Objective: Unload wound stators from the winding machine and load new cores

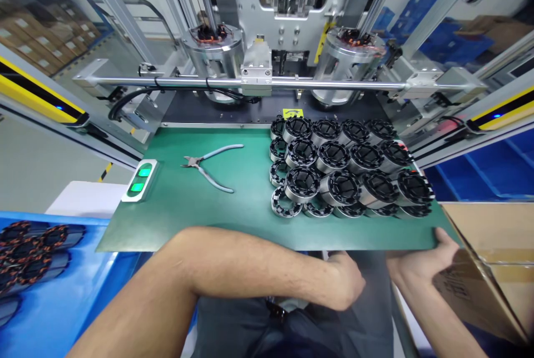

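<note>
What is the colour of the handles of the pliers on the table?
The handles are pale greyish blue; the head view shows them best.

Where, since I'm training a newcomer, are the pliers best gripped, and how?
Probably by both handles of the pliers, coming from above toward their open right end: the tool lies flat, handles spread wide, jaws pointing left. Mind the stacked metal rings to its right.

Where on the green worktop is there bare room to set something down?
The green worktop has bare patches between the button box and pliers, between the pliers and stacked rings, and from the pliers to the near edge. The right side is crowded with rings, with the right hand at its near corner.
</note>
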### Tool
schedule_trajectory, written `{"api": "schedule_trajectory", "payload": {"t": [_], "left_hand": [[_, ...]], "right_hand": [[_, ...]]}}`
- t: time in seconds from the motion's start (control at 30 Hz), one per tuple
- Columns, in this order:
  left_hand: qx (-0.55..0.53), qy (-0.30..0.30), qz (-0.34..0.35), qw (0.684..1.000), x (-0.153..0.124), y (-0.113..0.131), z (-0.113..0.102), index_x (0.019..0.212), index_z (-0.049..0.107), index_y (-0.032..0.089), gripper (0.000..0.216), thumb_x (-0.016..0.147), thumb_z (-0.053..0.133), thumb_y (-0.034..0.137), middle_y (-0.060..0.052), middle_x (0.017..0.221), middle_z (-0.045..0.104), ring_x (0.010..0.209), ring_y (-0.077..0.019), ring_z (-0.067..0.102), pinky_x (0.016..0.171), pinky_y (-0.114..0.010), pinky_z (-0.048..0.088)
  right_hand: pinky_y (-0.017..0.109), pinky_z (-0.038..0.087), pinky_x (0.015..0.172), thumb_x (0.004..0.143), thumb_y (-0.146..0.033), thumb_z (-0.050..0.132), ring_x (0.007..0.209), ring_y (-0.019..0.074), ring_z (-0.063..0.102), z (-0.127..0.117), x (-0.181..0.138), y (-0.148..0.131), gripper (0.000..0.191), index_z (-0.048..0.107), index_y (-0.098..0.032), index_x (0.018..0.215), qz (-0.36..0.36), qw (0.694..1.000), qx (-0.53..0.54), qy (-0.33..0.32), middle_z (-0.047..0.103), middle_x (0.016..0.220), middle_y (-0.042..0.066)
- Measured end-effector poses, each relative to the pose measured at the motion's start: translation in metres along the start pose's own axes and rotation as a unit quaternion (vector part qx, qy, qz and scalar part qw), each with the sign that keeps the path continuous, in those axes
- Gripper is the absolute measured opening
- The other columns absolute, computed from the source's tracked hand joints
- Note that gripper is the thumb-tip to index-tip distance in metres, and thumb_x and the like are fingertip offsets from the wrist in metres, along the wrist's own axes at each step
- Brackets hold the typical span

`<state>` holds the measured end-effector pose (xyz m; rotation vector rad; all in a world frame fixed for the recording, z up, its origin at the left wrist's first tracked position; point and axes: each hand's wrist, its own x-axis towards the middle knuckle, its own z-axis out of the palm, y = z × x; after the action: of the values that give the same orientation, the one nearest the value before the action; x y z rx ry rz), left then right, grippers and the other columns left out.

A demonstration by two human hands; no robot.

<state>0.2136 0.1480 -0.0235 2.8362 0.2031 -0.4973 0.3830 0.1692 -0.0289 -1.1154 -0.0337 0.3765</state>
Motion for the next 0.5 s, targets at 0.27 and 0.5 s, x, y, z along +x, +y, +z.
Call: {"api": "schedule_trajectory", "payload": {"t": [0.27, 0.5], "left_hand": [[0.01, -0.012, 0.001, 1.0, 0.0009, 0.0001, -0.0005, 0.115, 0.093, 0.026, 0.03, 0.091, 0.077, 0.02, -0.02, 0.121, 0.089, 0.092, -0.0324, 0.081, 0.076, -0.048, 0.069], [0.001, -0.001, -0.003, 1.0, -0.0009, 0.0004, -0.0011, 0.112, 0.094, 0.025, 0.029, 0.089, 0.078, 0.018, -0.021, 0.118, 0.089, 0.095, -0.0342, 0.082, 0.076, -0.049, 0.071]], "right_hand": [[0.042, 0.076, 0.068, 0.076, -0.044, 0.071, 0.1, 0.0296, 0.076, -0.003, 0.0036, 0.002, 0.019, 0.064, -0.027, 0.081, 0.005, 1.0, 0.013, -0.004, 0.074, 0.099, 0.005], [0.042, 0.076, 0.067, 0.076, -0.045, 0.071, 0.098, 0.0291, 0.077, -0.0015, 0.0018, 0.0003, 0.019, 0.063, -0.028, 0.081, 0.009, 1.0, 0.007, 0.004, 0.075, 0.101, 0.003]]}}
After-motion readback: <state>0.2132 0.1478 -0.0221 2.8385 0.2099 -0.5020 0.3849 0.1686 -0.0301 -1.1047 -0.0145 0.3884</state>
